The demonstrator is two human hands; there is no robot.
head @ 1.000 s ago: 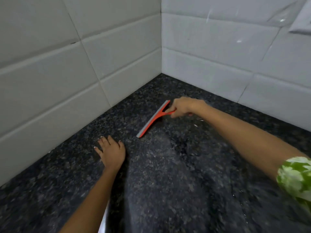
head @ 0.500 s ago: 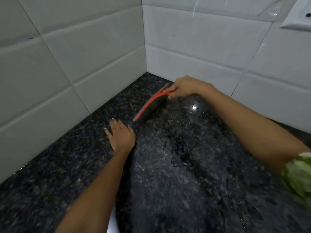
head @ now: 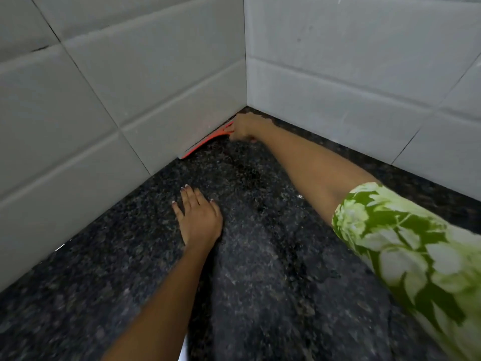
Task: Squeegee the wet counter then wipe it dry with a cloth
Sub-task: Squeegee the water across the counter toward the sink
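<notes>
A red squeegee [head: 204, 145] lies with its blade along the foot of the left tiled wall, deep in the corner of the dark speckled granite counter [head: 260, 282]. My right hand [head: 244, 127] grips its handle at the corner end, arm stretched far forward. My left hand [head: 199, 217] rests flat on the counter nearer to me, fingers straight and spread. The counter surface looks wet and streaked between my arms. No cloth is in view.
Grey-white tiled walls meet in a corner: the left wall [head: 117, 100] and the back wall [head: 364, 87] bound the counter. A green floral sleeve [head: 406, 246] covers my right upper arm.
My right hand has pushed the squeegee away from me into the corner, up against the left wall. My left hand has stayed flat on the counter.
</notes>
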